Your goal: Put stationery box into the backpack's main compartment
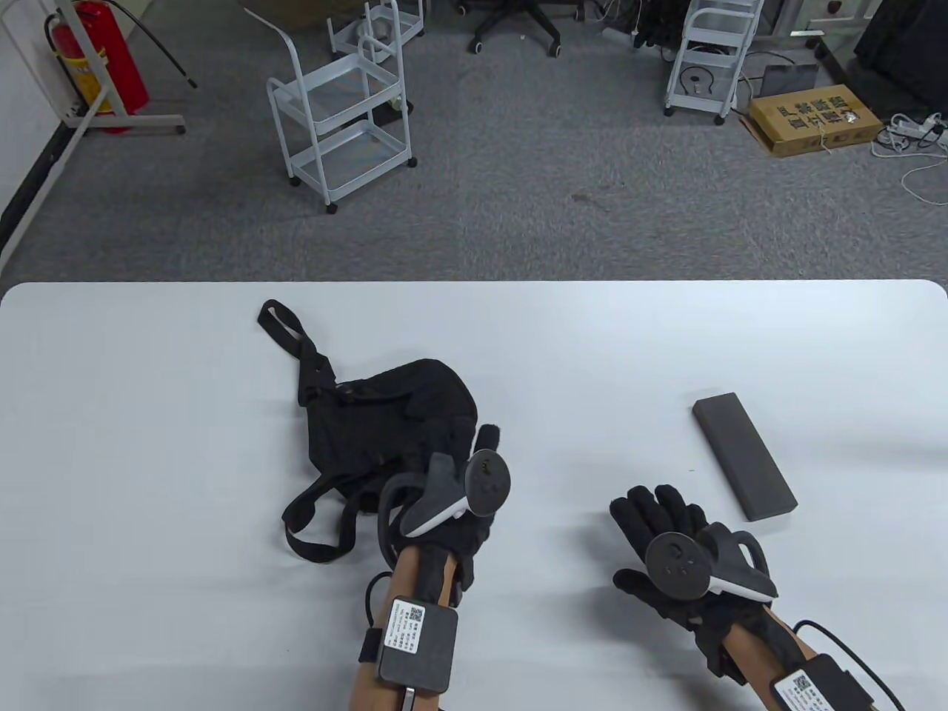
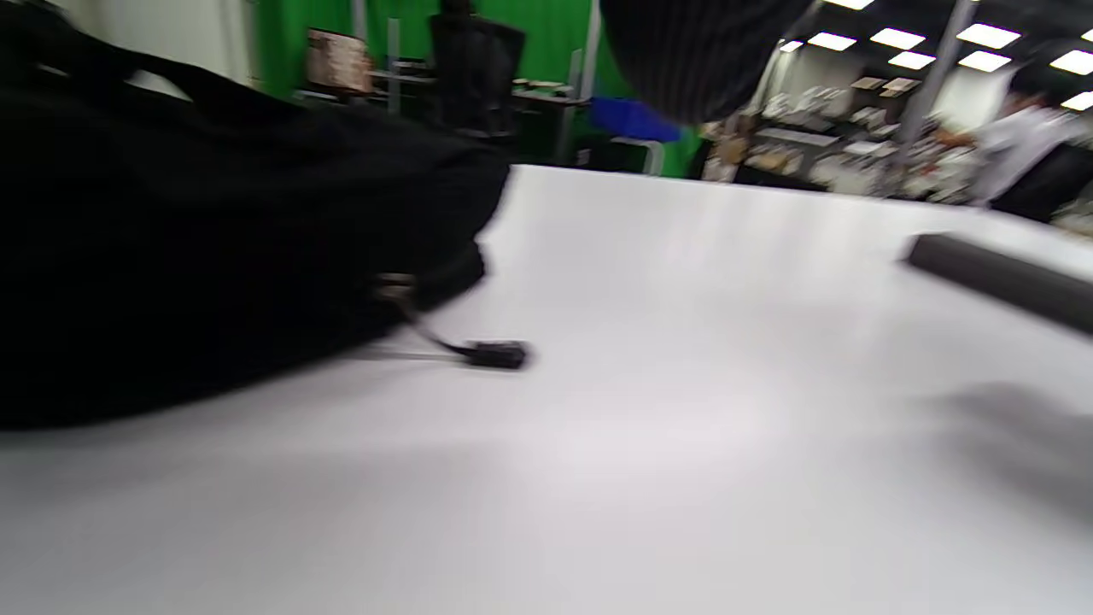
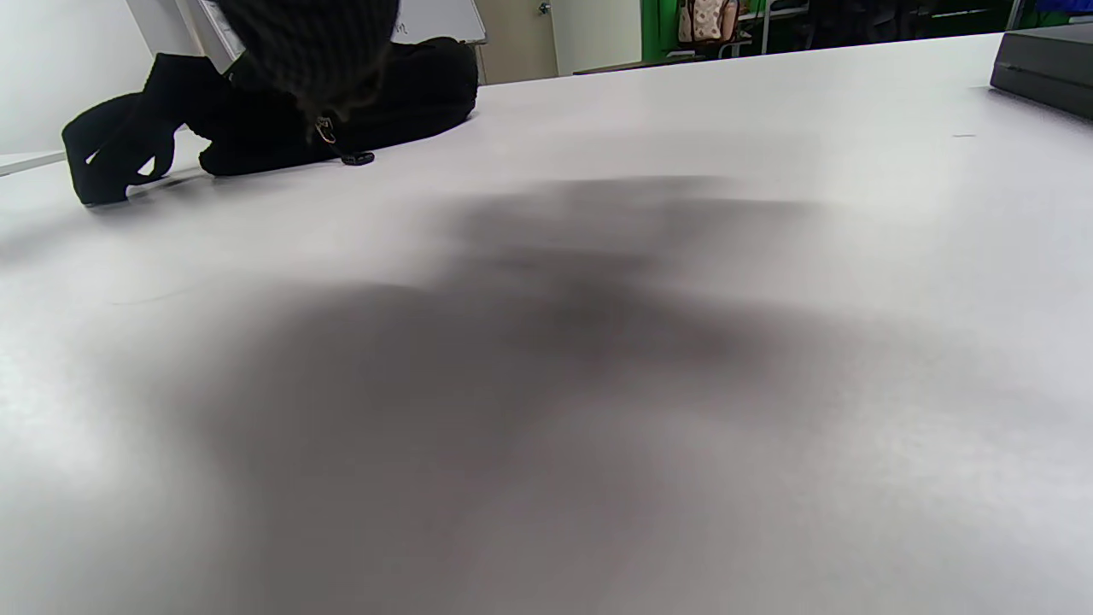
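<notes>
The black backpack [image 1: 385, 422] is slumping flat toward the left half of the bench [image 1: 148, 444] with the left hand [image 1: 452, 511] sitting at its near right edge, though I honestly can't tell if those fingers are gripping fabric or just resting there. The grey stationery box [image 1: 744, 455] is lying untouched nearer the bench's right edge, and the right hand [image 1: 670, 552] is hovering beside it, fingers spread, gripping nothing. My worry: the bag is looking collapsed with no visible opening, so the box could be catching on limp fabric or sliding into the wrong pocket.

Black gloved hands [image 1: 659, 548] (grey trackers)
</notes>
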A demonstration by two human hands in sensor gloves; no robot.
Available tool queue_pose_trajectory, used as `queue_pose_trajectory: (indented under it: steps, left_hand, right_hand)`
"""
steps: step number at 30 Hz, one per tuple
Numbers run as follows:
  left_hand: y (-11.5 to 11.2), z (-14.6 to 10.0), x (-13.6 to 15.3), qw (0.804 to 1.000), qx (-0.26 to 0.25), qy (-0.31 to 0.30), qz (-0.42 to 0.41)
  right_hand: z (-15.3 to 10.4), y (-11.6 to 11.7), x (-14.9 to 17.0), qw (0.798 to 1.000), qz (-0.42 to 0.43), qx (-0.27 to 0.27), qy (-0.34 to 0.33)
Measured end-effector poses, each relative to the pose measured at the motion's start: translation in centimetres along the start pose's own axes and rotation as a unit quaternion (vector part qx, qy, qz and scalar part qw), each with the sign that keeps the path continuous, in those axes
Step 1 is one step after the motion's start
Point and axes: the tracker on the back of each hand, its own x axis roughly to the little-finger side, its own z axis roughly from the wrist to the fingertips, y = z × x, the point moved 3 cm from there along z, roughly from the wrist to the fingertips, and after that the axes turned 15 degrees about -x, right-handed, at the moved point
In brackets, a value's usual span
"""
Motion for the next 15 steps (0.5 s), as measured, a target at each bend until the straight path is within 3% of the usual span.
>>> queue_pose_trajectory:
  steps: [8, 15]
  left_hand:
    - [-1.6, 2.2, 5.7, 0.989, 0.059, 0.135, 0.035]
    - [-4.6, 3.5, 8.3, 0.976, 0.088, 0.192, 0.05]
  right_hand:
    - [0.3, 0.2, -0.1, 1.0, -0.002, -0.01, -0.001]
    - [0.9, 0.6, 0.1, 1.0, 0.001, -0.027, 0.0]
